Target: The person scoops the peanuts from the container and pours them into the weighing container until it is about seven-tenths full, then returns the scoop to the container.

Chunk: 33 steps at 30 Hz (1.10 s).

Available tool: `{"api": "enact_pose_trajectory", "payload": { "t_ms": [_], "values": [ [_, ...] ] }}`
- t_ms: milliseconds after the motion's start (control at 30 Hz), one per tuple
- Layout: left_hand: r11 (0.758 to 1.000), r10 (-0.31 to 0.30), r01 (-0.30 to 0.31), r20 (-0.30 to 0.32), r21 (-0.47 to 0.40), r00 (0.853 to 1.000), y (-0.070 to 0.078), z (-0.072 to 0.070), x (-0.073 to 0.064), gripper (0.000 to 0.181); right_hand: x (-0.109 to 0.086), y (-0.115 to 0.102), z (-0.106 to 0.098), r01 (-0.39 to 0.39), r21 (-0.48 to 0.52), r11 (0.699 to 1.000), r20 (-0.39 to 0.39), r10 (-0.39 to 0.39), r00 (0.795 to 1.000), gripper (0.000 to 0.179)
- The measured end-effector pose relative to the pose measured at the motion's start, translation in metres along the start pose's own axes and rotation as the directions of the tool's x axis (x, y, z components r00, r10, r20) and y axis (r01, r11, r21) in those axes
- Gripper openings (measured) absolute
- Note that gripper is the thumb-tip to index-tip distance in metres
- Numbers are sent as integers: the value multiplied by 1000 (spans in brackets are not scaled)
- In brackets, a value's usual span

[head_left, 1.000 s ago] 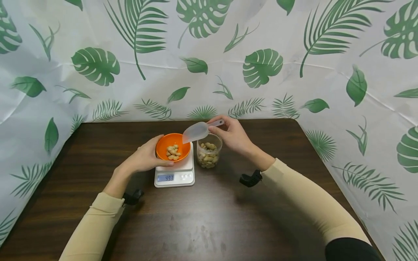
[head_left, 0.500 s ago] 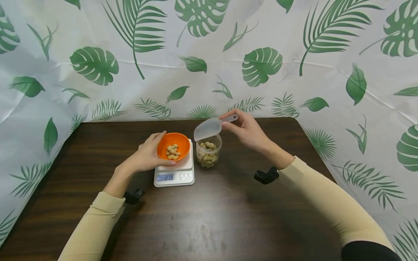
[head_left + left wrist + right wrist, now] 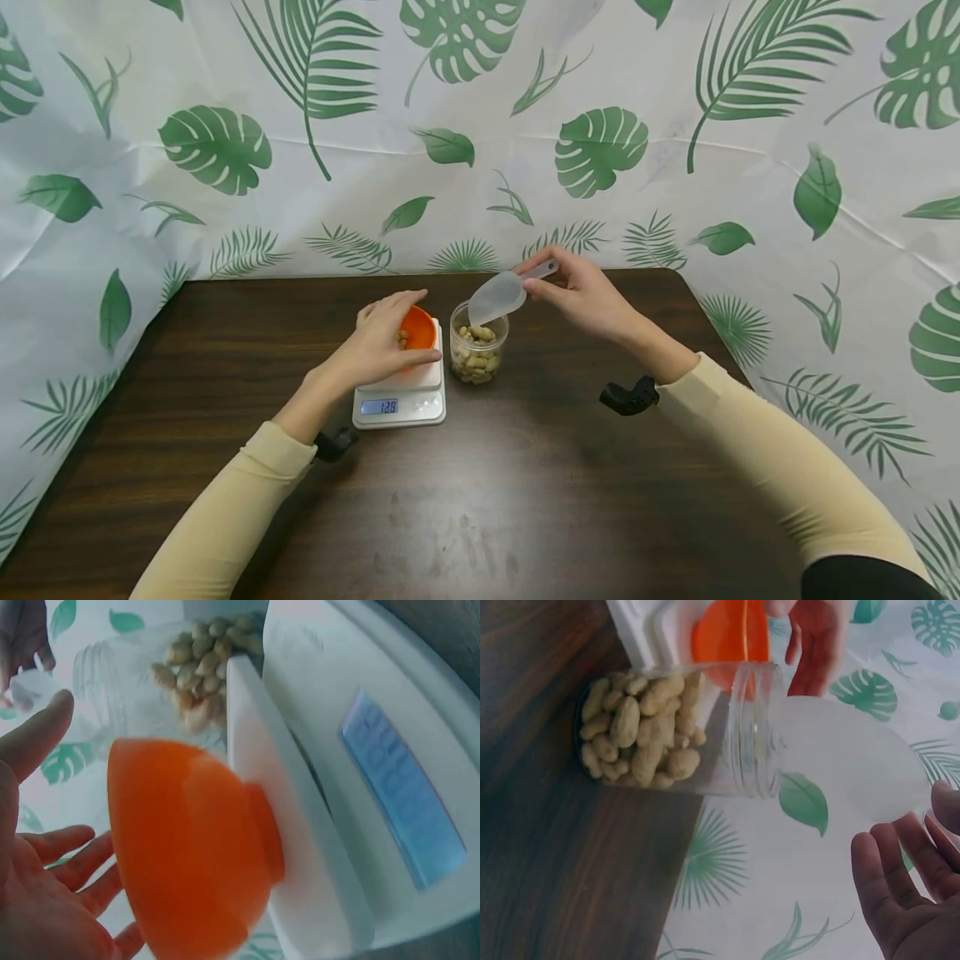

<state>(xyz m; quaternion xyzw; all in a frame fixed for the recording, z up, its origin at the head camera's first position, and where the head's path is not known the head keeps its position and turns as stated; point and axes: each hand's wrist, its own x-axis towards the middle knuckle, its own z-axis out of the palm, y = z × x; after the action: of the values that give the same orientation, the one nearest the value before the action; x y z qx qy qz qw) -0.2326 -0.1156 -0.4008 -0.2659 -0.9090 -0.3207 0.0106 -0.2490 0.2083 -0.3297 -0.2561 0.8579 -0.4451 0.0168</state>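
An orange bowl (image 3: 422,327) with several peanuts stands on the white kitchen scale (image 3: 431,410). My left hand (image 3: 378,337) is over the bowl's left side, thumb and fingers spread apart around the rim, and covers part of it in the head view. In the left wrist view, these fingers (image 3: 79,862) stretch past the rim. My right hand (image 3: 577,292) pinches the handle of a translucent scoop (image 3: 497,297). The scoop's tip hangs at the mouth of a clear jar (image 3: 457,354) of peanuts (image 3: 641,727). No peanuts show in the scoop.
The jar stands close to the right side of the scale. Behind the dark wooden table (image 3: 487,483) hangs a white leaf-patterned sheet (image 3: 517,50), near the scoop and right hand. The scale's display (image 3: 379,407) is lit.
My right hand has moved right with the scoop, from beside the bowl to over the jar. My left hand has loosened from the bowl's rim and shifted right over it. The scale's reading has dropped.
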Motion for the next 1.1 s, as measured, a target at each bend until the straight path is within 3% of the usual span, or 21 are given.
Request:
{"api": "enact_pose_trajectory", "payload": {
  "t_ms": [367, 533, 733, 1100],
  "values": [
    [1000, 15, -16, 51, 23, 999, 11, 16, 14, 94, 6, 0, 6, 93, -133, 987, 62, -86, 994, 16],
    [1000, 11, -12, 70, 14, 997, 14, 19, 22, 93, 11, -3, 13, 173, -248, 953, 120, -147, 982, 16],
    [1000, 13, -12, 103, -11, 995, 16, 24, 27, 92, 17, -11, 19, 283, -319, 905, 208, -225, 952, 16],
    [1000, 7, -4, 106, -22, 994, 18, 29, 31, 93, 24, -19, 24, 279, -417, 865, 281, -170, 945, 16]
  ]
}}
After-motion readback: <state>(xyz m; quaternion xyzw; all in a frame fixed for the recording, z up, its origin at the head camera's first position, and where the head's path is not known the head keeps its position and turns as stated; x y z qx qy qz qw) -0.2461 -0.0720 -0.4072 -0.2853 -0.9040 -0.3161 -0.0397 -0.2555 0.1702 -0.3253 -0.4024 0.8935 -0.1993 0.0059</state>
